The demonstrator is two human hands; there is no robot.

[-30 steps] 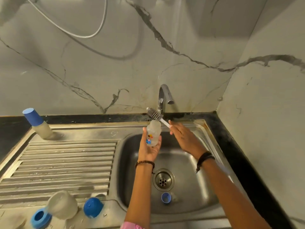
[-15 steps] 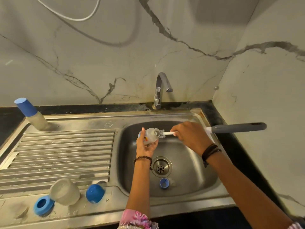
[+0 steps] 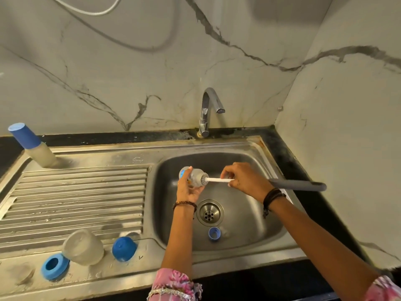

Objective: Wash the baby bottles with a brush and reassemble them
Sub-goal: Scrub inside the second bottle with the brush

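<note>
Over the sink basin [image 3: 256, 222], my left hand [image 3: 187, 189] grips a small clear baby bottle [image 3: 194, 178] lying on its side with its mouth to the right. My right hand [image 3: 244, 181] holds the white shaft of a bottle brush [image 3: 217, 180]; its grey bristle head sits in the bottle's mouth and its grey handle [image 3: 297, 185] sticks out to the right. A blue ring [image 3: 214, 233] lies in the basin near the drain [image 3: 209, 212].
On the ribbed drainboard [image 3: 76, 196] stand a capped bottle with a blue lid [image 3: 32, 145] at the back, and near the front an upturned clear bottle [image 3: 83, 246], a blue ring [image 3: 54, 266] and a blue cap [image 3: 124, 248]. The tap [image 3: 209, 109] is behind the basin. Walls close in at right.
The bottle has been tipped from upright onto its side and lowered into the basin. The brush swung from above the bottle to horizontal, and its head went into the bottle's mouth.
</note>
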